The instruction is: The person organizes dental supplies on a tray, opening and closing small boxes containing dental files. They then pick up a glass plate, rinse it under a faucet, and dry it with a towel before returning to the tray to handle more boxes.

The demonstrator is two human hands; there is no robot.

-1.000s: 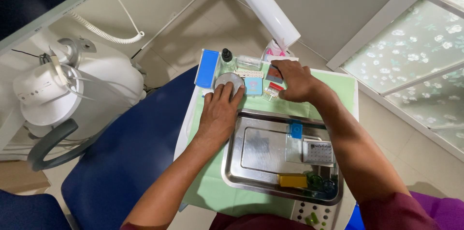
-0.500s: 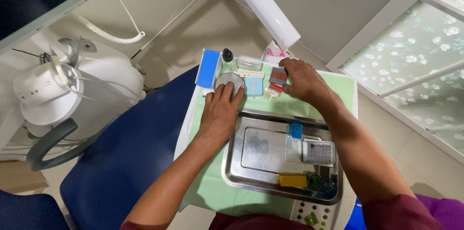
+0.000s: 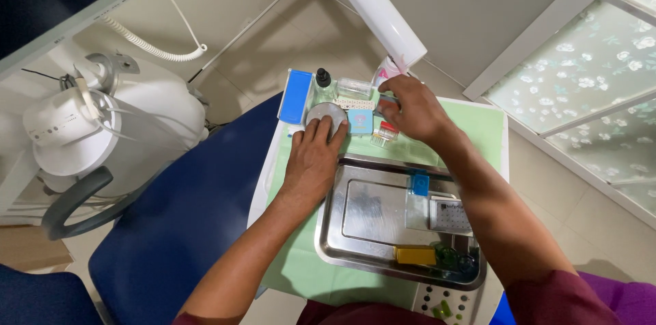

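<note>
Fingers of the left hand (image 3: 316,154) lie flat and spread on a round grey disc-shaped container (image 3: 326,114), pressing on it from above rather than gripping; the palm rests on the green cloth (image 3: 478,127) covering the table. The right hand (image 3: 415,110) reaches farther up, its fingers curled down among the small items at the top edge, beside a little clear box with a red top (image 3: 386,131); whether it has closed on anything I cannot tell, since the fingertips are hidden behind the knuckles.

Risk lies mostly in the crowding. The disc sits just beside a small light-blue square box (image 3: 360,121), a dark-capped little bottle (image 3: 322,79) and a clear vial (image 3: 354,86), all packed in one row. A sideways slide of the disc could, in my judgement, push the bottle over or shove the blue rectangular case (image 3: 296,96) towards the table's edge, which is very near. The right hand's curled fingers could likewise sweep the red-topped box off its spot. The white arm (image 3: 372,7) overhead hangs close to the right hand, so a quick lift might knock against it.

Both forearms run up from the lower frame, converging towards the top row. The right forearm passes over the steel tray (image 3: 342,243), which holds a yellow block (image 3: 415,255), a blue-capped piece (image 3: 419,185) and a perforated holder (image 3: 449,215); a dropped elbow could jolt these.
</note>
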